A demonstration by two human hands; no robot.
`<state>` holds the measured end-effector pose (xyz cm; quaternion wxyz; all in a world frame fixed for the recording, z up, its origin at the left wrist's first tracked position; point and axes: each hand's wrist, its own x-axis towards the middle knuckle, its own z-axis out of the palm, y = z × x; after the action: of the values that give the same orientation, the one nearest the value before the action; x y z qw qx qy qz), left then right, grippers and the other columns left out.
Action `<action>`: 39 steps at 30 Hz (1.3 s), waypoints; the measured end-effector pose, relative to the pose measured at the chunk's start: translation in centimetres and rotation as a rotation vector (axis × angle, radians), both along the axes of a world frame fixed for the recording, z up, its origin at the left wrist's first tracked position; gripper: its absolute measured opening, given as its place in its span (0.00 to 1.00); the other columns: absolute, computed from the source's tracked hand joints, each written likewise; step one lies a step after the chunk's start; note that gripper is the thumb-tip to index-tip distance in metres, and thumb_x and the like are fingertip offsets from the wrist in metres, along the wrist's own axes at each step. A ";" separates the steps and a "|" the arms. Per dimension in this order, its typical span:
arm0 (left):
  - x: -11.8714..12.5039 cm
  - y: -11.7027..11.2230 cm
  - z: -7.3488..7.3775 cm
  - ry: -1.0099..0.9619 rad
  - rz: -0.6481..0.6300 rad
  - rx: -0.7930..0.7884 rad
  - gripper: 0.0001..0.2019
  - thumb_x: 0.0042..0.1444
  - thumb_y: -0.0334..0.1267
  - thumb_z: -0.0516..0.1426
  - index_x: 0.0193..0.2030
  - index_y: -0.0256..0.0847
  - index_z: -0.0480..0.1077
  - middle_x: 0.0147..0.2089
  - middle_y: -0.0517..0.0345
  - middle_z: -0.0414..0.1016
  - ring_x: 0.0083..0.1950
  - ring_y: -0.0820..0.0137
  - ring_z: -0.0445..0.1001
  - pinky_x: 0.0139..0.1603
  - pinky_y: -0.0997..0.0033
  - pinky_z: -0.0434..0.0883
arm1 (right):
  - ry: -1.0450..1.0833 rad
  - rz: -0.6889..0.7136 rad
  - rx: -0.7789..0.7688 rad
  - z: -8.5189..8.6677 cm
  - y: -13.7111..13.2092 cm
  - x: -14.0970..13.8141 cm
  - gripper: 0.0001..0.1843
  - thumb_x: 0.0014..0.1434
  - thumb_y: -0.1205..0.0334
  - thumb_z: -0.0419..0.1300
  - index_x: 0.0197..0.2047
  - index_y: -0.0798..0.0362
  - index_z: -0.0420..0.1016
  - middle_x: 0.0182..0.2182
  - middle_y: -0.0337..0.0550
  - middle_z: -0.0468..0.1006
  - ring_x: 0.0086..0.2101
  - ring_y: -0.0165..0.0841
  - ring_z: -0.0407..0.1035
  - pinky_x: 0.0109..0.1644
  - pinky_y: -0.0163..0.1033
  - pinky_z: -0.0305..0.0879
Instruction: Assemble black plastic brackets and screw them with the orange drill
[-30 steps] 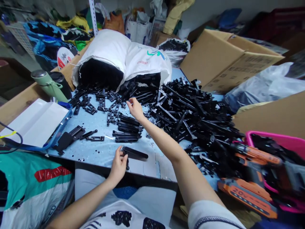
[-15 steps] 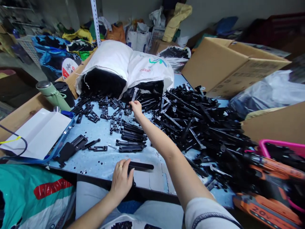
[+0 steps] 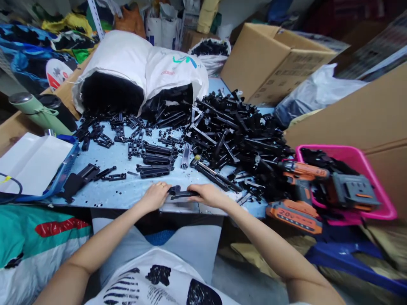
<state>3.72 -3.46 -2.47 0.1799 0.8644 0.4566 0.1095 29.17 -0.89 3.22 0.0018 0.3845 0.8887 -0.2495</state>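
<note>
A long black plastic part (image 3: 182,194) lies crosswise between my hands at the table's front edge. My left hand (image 3: 155,195) is closed on its left end, where a rounded knob shows. At the other end my right hand (image 3: 205,195) grips the same part, its fingers bent over it. Just beyond are stacked black bars (image 3: 157,159) in short rows. Right of those rows lies a lighter grey slotted piece (image 3: 186,156). A big heap of black parts (image 3: 229,131) spreads behind and to the right.
Two white sacks (image 3: 117,51) spill black parts at the back. An orange cordless drill (image 3: 300,186) leans by a pink basket (image 3: 359,154) on the right. A green bottle (image 3: 33,109) and a paper-topped blue tray (image 3: 68,163) stand left. A cardboard box (image 3: 254,63) sits behind.
My right hand has come back from the sacks to the front edge and taken hold of the black part. The view has turned right and down, showing more of the drill and basket.
</note>
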 end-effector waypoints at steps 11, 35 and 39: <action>2.2 0.2 1.5 0.052 -0.029 -0.036 0.31 0.45 0.60 0.60 0.50 0.39 0.64 0.46 0.46 0.69 0.48 0.54 0.69 0.48 0.57 0.65 | -0.205 -0.016 0.198 -3.1 -3.3 -0.7 0.21 0.65 0.45 0.44 0.42 0.51 0.70 0.34 0.44 0.75 0.32 0.33 0.70 0.30 0.35 0.50; 4.1 6.9 2.6 -0.009 -0.038 0.121 0.24 0.60 0.46 0.52 0.59 0.36 0.59 0.56 0.44 0.67 0.58 0.57 0.65 0.54 0.58 0.65 | -0.052 -0.121 0.367 -5.1 -3.1 0.8 0.21 0.65 0.47 0.47 0.43 0.54 0.72 0.37 0.46 0.73 0.38 0.33 0.65 0.39 0.37 0.55; 4.5 17.8 3.9 0.180 0.313 -0.003 0.18 0.58 0.29 0.49 0.55 0.39 0.66 0.56 0.46 0.68 0.58 0.60 0.64 0.55 0.62 0.64 | 0.015 -0.148 0.321 -5.9 -3.6 1.6 0.20 0.64 0.47 0.50 0.43 0.53 0.73 0.37 0.46 0.74 0.38 0.34 0.66 0.42 0.39 0.58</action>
<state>8.26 14.29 1.44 0.1202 0.7889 0.5999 0.0577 30.78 -4.48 -2.67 -0.0848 0.4424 0.8864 -0.1065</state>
